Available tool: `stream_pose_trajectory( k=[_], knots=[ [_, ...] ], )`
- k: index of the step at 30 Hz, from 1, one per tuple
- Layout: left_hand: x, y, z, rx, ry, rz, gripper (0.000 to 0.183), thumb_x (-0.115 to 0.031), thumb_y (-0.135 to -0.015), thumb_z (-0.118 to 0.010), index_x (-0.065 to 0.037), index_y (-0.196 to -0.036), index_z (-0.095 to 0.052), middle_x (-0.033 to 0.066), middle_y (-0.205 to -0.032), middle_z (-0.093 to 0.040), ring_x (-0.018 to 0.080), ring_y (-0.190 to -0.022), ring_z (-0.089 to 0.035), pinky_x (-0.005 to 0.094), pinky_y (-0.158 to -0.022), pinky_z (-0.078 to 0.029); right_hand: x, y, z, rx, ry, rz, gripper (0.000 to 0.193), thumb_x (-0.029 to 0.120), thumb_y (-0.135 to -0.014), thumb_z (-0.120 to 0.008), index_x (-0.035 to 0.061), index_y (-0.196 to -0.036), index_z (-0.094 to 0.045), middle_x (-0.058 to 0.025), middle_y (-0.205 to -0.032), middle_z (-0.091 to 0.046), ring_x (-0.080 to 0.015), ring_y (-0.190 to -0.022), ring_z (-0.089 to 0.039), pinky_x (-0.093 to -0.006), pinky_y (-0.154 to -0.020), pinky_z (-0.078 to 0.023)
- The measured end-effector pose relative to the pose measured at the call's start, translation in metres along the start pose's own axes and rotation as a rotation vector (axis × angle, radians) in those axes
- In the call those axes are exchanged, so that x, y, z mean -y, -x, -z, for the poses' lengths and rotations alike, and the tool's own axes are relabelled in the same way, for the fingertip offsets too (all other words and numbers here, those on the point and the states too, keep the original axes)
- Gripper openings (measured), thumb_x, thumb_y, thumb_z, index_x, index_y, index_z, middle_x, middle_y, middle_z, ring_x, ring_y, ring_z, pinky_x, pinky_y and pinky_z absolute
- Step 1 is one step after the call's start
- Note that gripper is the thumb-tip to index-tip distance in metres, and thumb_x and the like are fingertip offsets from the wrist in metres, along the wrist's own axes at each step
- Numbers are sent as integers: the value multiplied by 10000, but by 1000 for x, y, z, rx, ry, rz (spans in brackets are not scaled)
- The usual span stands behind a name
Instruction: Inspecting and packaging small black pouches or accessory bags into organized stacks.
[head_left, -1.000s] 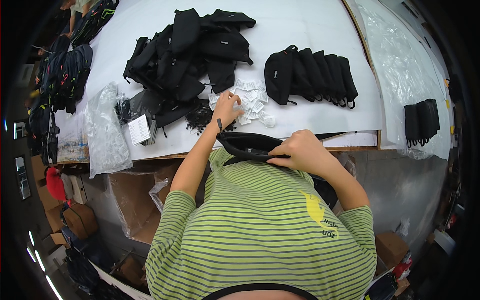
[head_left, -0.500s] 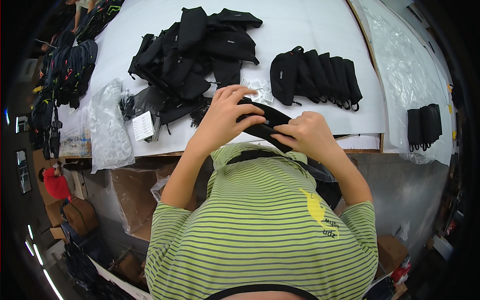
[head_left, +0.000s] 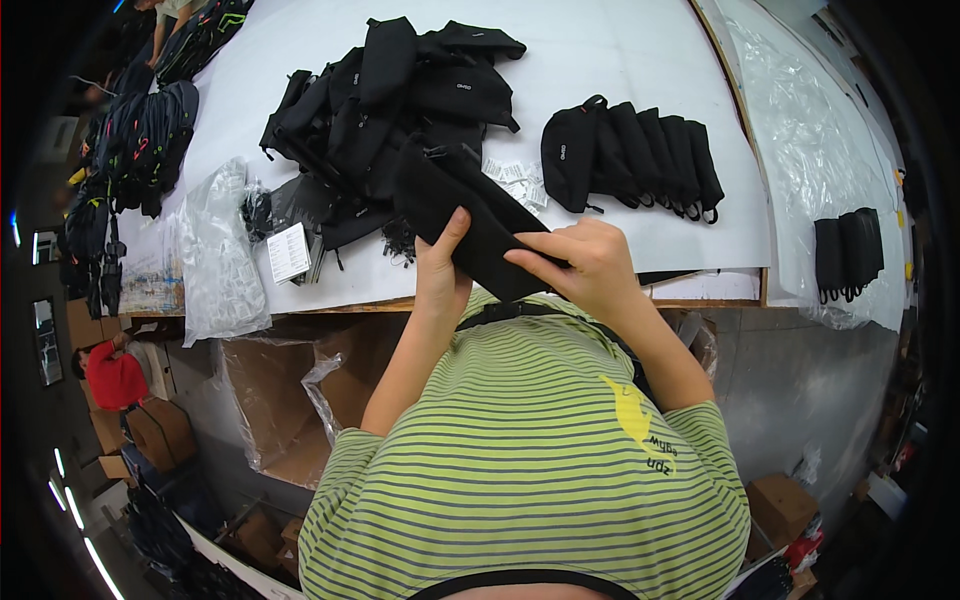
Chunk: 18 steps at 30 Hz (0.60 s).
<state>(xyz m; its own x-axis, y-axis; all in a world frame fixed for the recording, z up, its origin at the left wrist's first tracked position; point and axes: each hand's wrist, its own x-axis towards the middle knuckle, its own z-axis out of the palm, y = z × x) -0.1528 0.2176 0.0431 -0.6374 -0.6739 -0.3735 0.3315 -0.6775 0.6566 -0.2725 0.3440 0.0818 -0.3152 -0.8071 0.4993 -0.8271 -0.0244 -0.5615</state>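
white-papered worktable [head_left: 640,60], cardboard boxes [head_left: 290,400] beneath, cluttered workshop

A single head-worn fisheye view looks steeply down from above the person's striped shirt [head_left: 520,470], close to the chest. It faces forward over the near edge of the white table [head_left: 620,60], whose far side bends toward the rim, with floor boxes [head_left: 160,430] lower left.
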Motion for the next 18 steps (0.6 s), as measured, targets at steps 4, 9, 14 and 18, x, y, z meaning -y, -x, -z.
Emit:
stream_pose_trajectory(
  k=[4, 9, 14, 18],
  knots=[
    [-9, -2, -12, -34, -1, -77, 396, -112, -809, -710, -69, -1159, -530, 28, -1069, -594, 165, -980, -577, 306, -865, -474, 2, 12, -11, -169, -354, -441, 157, 194, -885, -616, 55, -816, -641, 35, -516, -475, -65, -430, -370, -251, -457, -284],
    [-10, 1, -20, -47, -19, -153, 365, -69, -787, -723, -50, -1117, -569, 31, -1046, -615, 148, -950, -592, 289, -851, -478, -16, 34, -38, -208, -844, -751, 261, 242, -970, -494, 28, -828, -538, 37, -642, -410, -20, -603, -353, -194, -543, -293],
    [-13, 1, -27, 123, -285, -123, 281, -76, -760, -750, -7, -1011, -643, 50, -936, -667, 131, -827, -631, 251, -786, -493, -29, 18, -19, -330, -526, -492, 131, 141, -881, -592, 28, -947, -592, 9, -755, -598, -61, -661, -507, -187, -590, -372],
    [-11, 5, -29, 204, -398, -38, 314, -91, -739, -765, 15, -1006, -638, 71, -904, -672, 133, -771, -641, 247, -724, -514, -7, -22, 8, -340, -426, -380, 151, 84, -832, -645, 49, -973, -604, -20, -781, -637, -105, -652, -585, -216, -552, -422]
  ],
)
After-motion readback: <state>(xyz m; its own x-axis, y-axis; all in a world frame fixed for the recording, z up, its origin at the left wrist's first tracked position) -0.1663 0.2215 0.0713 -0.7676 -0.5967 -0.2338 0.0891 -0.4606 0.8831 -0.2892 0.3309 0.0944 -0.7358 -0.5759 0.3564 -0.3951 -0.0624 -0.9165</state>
